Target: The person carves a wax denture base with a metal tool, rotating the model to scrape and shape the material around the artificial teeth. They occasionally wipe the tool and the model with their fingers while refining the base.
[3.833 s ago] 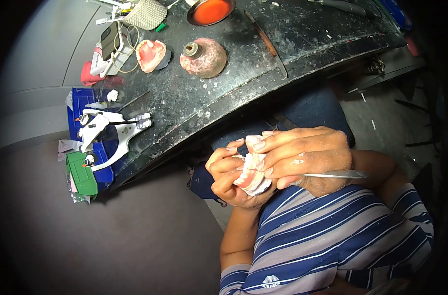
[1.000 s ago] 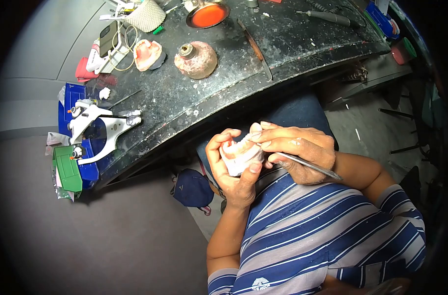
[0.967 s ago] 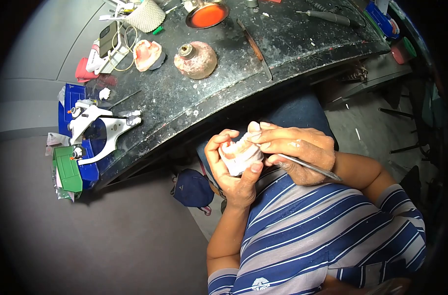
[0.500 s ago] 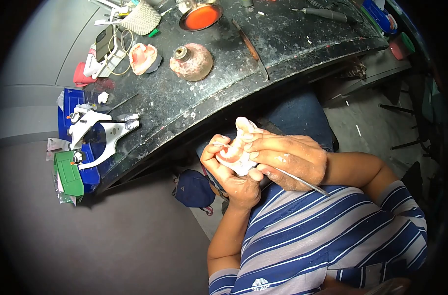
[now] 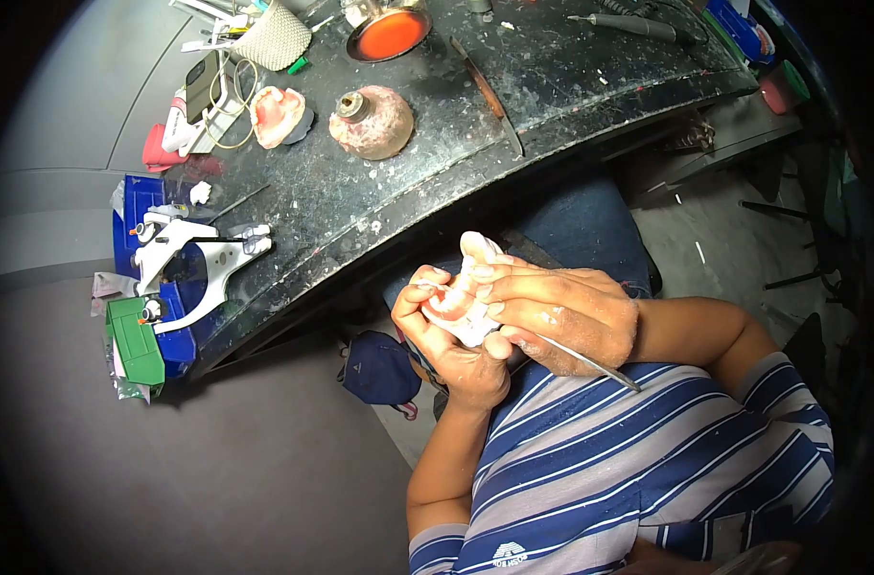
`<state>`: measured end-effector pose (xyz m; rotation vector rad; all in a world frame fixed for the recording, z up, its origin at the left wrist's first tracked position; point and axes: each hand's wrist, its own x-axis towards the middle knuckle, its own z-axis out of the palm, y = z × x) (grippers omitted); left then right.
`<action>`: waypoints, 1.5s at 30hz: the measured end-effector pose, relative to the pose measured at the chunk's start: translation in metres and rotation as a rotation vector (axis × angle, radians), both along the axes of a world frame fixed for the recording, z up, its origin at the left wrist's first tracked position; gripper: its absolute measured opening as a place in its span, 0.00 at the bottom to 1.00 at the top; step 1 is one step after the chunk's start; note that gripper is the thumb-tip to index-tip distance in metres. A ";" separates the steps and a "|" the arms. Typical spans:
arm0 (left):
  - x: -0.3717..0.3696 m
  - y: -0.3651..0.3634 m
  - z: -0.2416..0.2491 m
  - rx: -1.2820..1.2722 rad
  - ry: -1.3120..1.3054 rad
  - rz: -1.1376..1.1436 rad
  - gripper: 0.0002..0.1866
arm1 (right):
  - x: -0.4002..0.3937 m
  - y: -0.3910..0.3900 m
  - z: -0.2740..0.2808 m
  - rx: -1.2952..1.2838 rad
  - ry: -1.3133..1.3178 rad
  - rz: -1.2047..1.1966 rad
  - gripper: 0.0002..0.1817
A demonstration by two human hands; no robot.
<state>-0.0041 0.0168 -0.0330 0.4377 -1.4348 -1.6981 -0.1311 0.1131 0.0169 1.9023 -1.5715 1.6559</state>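
Note:
A white dental cast (image 5: 473, 331) with pink-red wax on it is held close to my body, below the bench edge. My left hand (image 5: 461, 369) is closed around its left and lower side, thumb at the bottom. My right hand (image 5: 571, 311) lies over the cast from the right, its fingers bent across the upper part. A thin metal carving tool (image 5: 600, 366) is gripped in that same hand, its shaft sticking out below toward the striped shirt. The tool's working end is hidden under my fingers. White specks cling to the right hand.
On the dark bench (image 5: 552, 105) are a wax-spattered spirit lamp (image 5: 384, 129), a dish of red wax (image 5: 391, 36), another cast with pink wax (image 5: 278, 115), a wooden-handled wax knife (image 5: 489, 96), a handpiece (image 5: 633, 28) and a white articulator (image 5: 228, 259). A blue backpack (image 5: 379, 369) sits below.
Almost everything is the same. The outer end of the metal tool has dipped slightly lower, while both hands keep their hold on the cast.

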 end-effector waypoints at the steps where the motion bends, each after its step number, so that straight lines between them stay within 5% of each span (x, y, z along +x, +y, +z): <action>1: 0.000 0.000 0.000 -0.003 -0.002 0.005 0.56 | 0.000 0.000 0.000 0.000 0.000 0.000 0.09; 19: 0.003 -0.003 -0.011 0.005 0.049 -0.015 0.51 | 0.002 0.005 -0.002 0.014 -0.049 -0.013 0.08; 25: 0.006 -0.010 0.020 0.123 -0.062 -0.068 0.53 | -0.021 0.007 0.020 0.178 -0.380 -0.050 0.08; 30: 0.009 -0.025 0.003 -0.186 -0.079 0.014 0.47 | -0.025 0.001 0.018 0.251 -0.459 0.168 0.06; 45: 0.011 -0.030 0.001 -0.219 -0.055 0.031 0.47 | -0.022 0.000 0.018 0.298 -0.481 0.163 0.07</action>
